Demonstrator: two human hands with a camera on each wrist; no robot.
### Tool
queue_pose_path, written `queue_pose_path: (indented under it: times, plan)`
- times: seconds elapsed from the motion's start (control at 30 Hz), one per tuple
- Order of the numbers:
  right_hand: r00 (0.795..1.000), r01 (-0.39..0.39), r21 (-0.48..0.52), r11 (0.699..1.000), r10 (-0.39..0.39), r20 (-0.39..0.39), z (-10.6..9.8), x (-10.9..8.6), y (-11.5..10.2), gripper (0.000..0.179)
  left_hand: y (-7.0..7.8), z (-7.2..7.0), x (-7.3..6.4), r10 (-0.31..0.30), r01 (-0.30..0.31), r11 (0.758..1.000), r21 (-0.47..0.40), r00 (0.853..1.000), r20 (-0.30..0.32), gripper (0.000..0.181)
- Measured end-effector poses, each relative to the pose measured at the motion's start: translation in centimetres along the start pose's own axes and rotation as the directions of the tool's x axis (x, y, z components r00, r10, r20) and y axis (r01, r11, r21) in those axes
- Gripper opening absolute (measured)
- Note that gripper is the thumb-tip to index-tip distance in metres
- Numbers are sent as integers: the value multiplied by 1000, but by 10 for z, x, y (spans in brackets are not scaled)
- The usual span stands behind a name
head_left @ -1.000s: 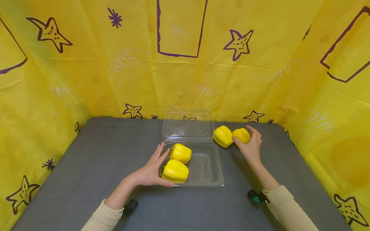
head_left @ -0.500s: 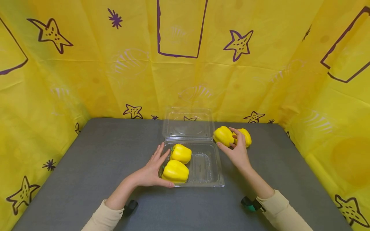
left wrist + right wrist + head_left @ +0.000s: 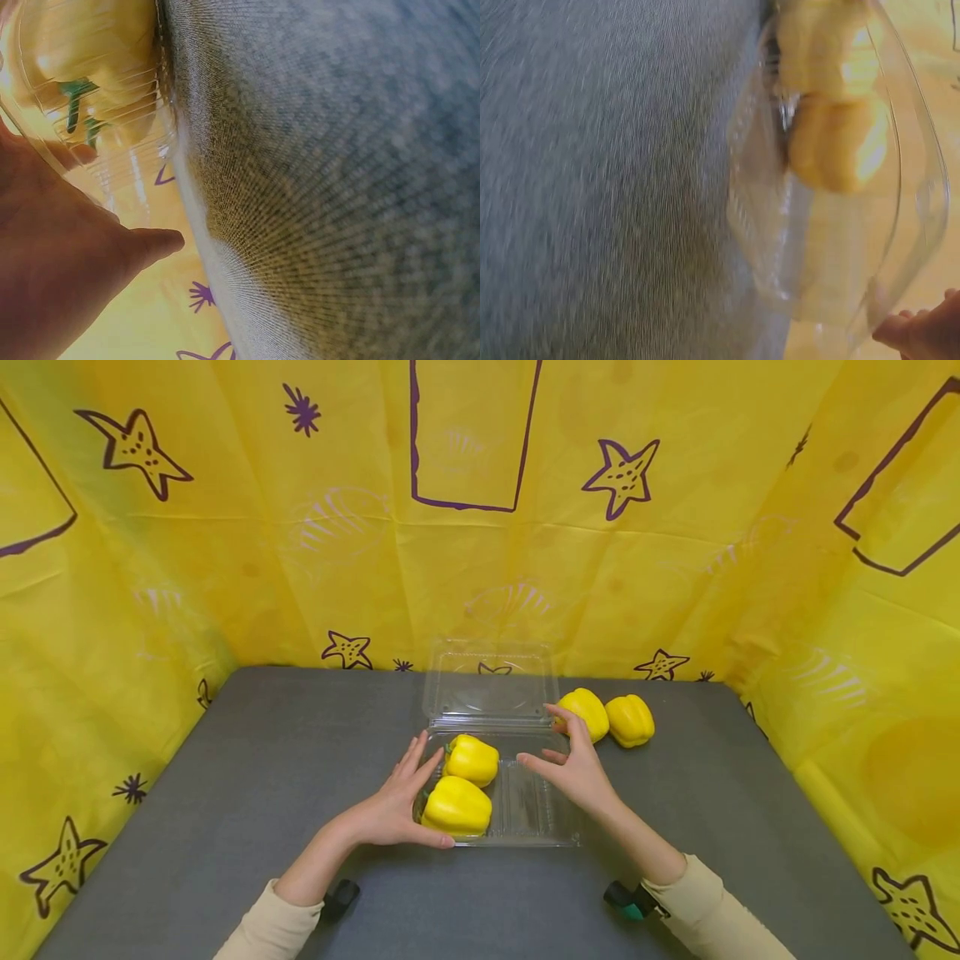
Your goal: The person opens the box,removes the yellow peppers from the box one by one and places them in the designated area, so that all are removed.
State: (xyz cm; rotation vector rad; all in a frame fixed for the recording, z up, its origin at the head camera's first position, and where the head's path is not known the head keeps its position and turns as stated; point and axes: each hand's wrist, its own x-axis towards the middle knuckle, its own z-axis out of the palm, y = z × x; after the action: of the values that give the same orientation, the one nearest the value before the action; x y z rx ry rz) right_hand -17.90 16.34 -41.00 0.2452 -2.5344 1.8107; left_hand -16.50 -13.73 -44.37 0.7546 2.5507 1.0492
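The left hand (image 3: 390, 806) is spread along the left side of the clear plastic container (image 3: 525, 806), fingers reaching up that side and thumb straight along the near edge. Just beyond its palm, two yellow peppers lie one behind the other in the container's left half: the front pepper (image 3: 456, 807) and the back pepper (image 3: 471, 760), green stems (image 3: 79, 90) toward that hand. The right hand (image 3: 588, 772) hovers over the container's right side, thumb and index finger wide apart, nothing between them. Two more yellow peppers sit outside on the grey tabletop (image 3: 315, 727), just past this hand — the nearer one (image 3: 591, 714) partly behind its index finger; whether they touch, I cannot tell — with the farther one (image 3: 631, 721) to its right. The container's lid (image 3: 491, 693) is folded back.
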Motion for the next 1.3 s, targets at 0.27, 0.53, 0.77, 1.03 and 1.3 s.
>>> queue_pose_path:
  times: [0.27,0.53,0.77,1.03,1.3]
  plan:
    - [995,-16,41,999,12,103,20,0,1,81,0,0,0,-1,1,1000,-6,1000,-1,123]
    - [990,-6,-26,1000,10,142,34,3,3,80,1,0,0,-3,3,1000,-2,1000,1,123]
    - [987,17,-66,998,-6,163,47,6,4,77,2,-1,0,-5,5,1000,-3,1000,10,122]
    - [976,71,-117,991,-45,215,57,12,5,77,1,-1,0,8,-8,1000,6,1000,12,121]
    - [974,74,-193,978,-29,224,65,15,4,75,1,-1,0,10,-10,1000,-1,1000,13,120]
